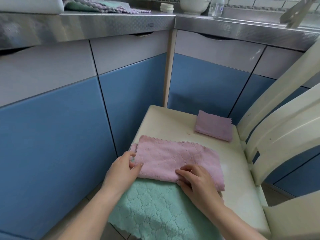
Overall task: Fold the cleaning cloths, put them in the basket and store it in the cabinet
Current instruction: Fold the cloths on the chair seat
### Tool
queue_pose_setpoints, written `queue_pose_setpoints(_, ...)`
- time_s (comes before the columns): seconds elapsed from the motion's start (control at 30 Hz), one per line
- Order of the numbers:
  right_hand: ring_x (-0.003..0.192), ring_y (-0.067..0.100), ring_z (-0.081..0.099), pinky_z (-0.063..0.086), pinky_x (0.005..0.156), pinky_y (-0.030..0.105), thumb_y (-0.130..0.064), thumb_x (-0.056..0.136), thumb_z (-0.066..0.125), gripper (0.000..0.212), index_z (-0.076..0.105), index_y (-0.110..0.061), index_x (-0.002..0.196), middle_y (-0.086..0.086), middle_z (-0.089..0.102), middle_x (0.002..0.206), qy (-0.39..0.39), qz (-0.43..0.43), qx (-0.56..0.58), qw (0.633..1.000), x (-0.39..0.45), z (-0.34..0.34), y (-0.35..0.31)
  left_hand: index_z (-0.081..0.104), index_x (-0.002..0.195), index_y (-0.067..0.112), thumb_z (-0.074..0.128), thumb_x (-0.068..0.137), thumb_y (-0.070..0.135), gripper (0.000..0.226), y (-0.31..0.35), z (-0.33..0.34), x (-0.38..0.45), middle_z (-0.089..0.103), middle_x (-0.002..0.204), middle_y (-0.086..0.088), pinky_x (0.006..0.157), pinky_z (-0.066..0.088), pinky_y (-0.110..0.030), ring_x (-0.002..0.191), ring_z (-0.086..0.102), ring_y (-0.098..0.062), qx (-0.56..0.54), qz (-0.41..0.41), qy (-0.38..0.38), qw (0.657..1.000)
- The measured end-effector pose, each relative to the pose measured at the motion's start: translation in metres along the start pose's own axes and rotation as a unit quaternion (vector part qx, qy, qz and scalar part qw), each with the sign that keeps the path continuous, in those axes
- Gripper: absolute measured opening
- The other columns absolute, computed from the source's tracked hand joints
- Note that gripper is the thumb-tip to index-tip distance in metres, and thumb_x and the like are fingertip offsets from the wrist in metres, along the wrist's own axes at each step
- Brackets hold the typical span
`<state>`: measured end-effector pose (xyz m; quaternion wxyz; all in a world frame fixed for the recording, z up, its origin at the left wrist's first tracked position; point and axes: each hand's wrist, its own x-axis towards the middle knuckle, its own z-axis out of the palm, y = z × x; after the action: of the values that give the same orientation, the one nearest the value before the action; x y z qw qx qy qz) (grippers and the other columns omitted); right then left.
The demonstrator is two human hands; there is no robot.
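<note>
**Pink cloth half-folded on the chair seat, both hands at its near edge**

The left hand (123, 168) pinches the left end of a pink cleaning cloth (174, 161), thumb on top and fingers curled round the edge. The right hand (194, 179) grips the cloth's near folded edge, fingers bent over the fabric and thumb tucked below it. The cloth lies between and just beyond the two hands, folded into a long strip across the cream chair seat (168, 122).

Under both wrists, nearer the person, a mint-green cloth (155, 210) lies spread flat, its far edge tucked beneath the pink one and its near edge hanging over the front of the seat.

Beyond the right hand, well apart from it, a small folded lilac cloth (213, 126) sits at the far corner of the seat, close to the chair back (277, 129).

Far above the left hand, on the steel countertop (103, 19), more cloths (97, 5) lie in a loose pile. Blue and grey cabinet doors (52, 118) stand beyond and left of the hands.
</note>
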<state>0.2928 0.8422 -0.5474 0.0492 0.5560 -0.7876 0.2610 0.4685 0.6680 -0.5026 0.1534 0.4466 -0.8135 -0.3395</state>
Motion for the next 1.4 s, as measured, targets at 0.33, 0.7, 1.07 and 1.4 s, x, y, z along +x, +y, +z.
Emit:
queue_pose_setpoints(0.33, 0.086, 0.015, 0.061, 0.050, 0.069, 0.026, -0.043, 0.091, 0.047, 0.030, 0.073, -0.029, 0.095, -0.008, 0.064, 0.096, 0.017, -0.020, 0.035, 0.999, -0.002, -0.011, 0.000, 0.066, 0.098, 0.032, 0.069, 0.081, 0.008, 0.030, -0.003, -0.011, -0.017, 0.063, 0.082, 0.003, 0.075, 0.046, -0.009, 0.079, 0.060, -0.005, -0.206, 0.075, 0.043, 0.975)
queue_pose_setpoints(0.7, 0.128, 0.020, 0.049, 0.039, 0.097, 0.058, -0.048, 0.083, 0.044, 0.050, 0.051, -0.030, 0.130, -0.005, 0.053, 0.137, -0.113, -0.041, -0.134, 0.984, 0.000, -0.013, -0.017, 0.064, 0.117, 0.022, 0.036, 0.085, 0.031, 0.043, 0.021, 0.029, -0.027, 0.060, 0.129, 0.003, 0.103, 0.043, -0.036, 0.123, 0.054, -0.016, 0.245, 0.335, -0.011, 0.910)
queue_pose_setpoints(1.07, 0.143, 0.008, -0.014, -0.007, 0.116, 0.039, -0.070, 0.071, -0.016, 0.086, -0.006, -0.035, 0.148, -0.013, -0.018, 0.151, -0.230, 0.051, -0.147, 0.961, -0.005, -0.018, -0.002, -0.004, 0.150, 0.024, -0.002, 0.084, 0.071, 0.082, 0.017, 0.044, 0.013, -0.013, 0.158, -0.001, 0.118, -0.007, -0.039, 0.145, -0.013, -0.018, 0.360, 0.192, -0.159, 0.899)
queue_pose_setpoints(1.4, 0.146, 0.013, -0.008, -0.003, 0.117, 0.035, -0.057, 0.069, -0.015, 0.086, -0.003, -0.031, 0.150, -0.006, -0.008, 0.159, -0.252, 0.094, -0.149, 0.952, 0.000, -0.029, 0.003, 0.066, 0.116, 0.020, 0.035, 0.091, 0.042, 0.045, 0.006, 0.034, -0.051, 0.067, 0.118, 0.004, 0.091, 0.052, -0.029, 0.107, 0.063, -0.013, 0.292, 0.395, -0.148, 0.858)
